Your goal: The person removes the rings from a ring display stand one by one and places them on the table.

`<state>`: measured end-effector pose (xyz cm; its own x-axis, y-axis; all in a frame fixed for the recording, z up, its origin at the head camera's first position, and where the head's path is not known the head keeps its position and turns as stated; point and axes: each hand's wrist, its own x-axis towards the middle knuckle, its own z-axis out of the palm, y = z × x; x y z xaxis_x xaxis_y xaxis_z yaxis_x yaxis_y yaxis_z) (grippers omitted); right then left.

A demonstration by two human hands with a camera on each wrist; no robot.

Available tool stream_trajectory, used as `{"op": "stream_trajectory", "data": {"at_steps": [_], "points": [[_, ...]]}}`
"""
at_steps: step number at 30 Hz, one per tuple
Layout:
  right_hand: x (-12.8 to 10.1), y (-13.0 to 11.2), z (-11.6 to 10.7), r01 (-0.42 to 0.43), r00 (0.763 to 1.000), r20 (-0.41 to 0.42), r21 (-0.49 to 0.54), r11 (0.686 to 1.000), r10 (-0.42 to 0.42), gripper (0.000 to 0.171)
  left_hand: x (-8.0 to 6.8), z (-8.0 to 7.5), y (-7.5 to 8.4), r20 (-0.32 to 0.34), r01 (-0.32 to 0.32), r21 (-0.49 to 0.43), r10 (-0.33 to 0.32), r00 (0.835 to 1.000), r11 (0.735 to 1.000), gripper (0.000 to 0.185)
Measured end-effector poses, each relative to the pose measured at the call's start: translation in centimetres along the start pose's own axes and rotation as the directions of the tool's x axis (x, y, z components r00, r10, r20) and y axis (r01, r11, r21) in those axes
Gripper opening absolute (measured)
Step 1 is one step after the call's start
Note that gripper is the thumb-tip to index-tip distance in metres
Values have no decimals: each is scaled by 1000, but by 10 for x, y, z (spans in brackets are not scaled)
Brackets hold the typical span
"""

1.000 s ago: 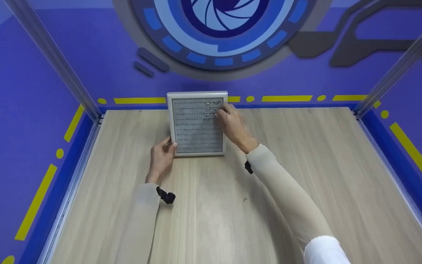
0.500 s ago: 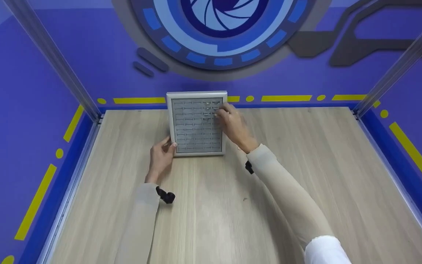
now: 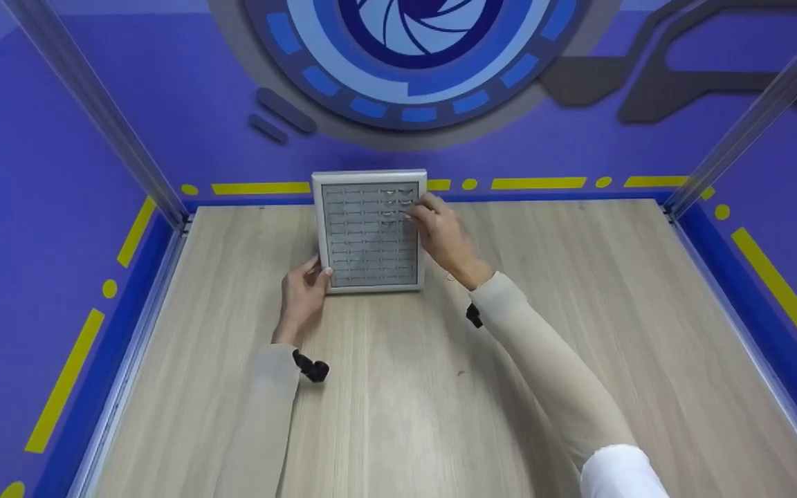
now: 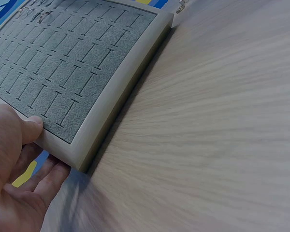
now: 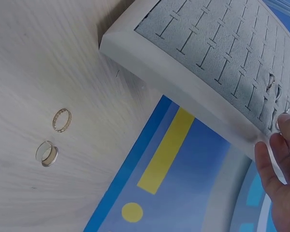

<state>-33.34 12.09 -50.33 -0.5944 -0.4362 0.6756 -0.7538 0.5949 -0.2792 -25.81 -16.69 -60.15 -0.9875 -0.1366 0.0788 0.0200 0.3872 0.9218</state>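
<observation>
A grey slotted ring tray (image 3: 369, 235) with a pale frame stands propped up at the far side of the wooden table (image 3: 398, 387). My left hand (image 3: 315, 273) grips its near left corner, with the thumb (image 4: 31, 128) on the frame and the fingers (image 4: 46, 174) underneath. My right hand (image 3: 414, 211) reaches to the upper right slots. Its fingertips (image 5: 280, 128) pinch a small ring at a slot there. A few rings (image 5: 270, 82) sit in neighbouring slots (image 3: 393, 197).
Two loose rings lie on the table beside the tray in the right wrist view, one gold (image 5: 62, 119) and one silver (image 5: 47, 153). Purple walls with metal posts (image 3: 94, 111) close in the table on three sides.
Both hands and the tray keep their places; only the head view has shifted slightly.
</observation>
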Motion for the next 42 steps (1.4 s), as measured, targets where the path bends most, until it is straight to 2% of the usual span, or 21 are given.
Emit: {"op": "stream_trajectory", "data": {"at_steps": [8, 19, 26, 38, 42], "points": [[-7, 6, -11, 4, 1000, 19, 21, 1000, -5, 12, 3, 1, -1, -22, -29, -10, 29, 999, 1000, 50], [-20, 16, -20, 21, 999, -37, 39, 999, -20, 7, 3, 2, -1, -11, 13, -5, -14, 1000, 1000, 52], [-33, 26, -27, -3, 1000, -27, 7, 1000, 3, 7, 3, 1, 1, -27, 6, -14, -6, 1000, 1000, 51], [-53, 39, -39, -72, 997, 35, -29, 997, 73, 9, 1, -1, 1, -9, -21, 2, 21, 1000, 1000, 53], [-61, 44, -41, -91, 994, 49, -40, 995, 93, 10, 2, -1, 2, 1, -9, 2, 9, 1000, 1000, 53]]}}
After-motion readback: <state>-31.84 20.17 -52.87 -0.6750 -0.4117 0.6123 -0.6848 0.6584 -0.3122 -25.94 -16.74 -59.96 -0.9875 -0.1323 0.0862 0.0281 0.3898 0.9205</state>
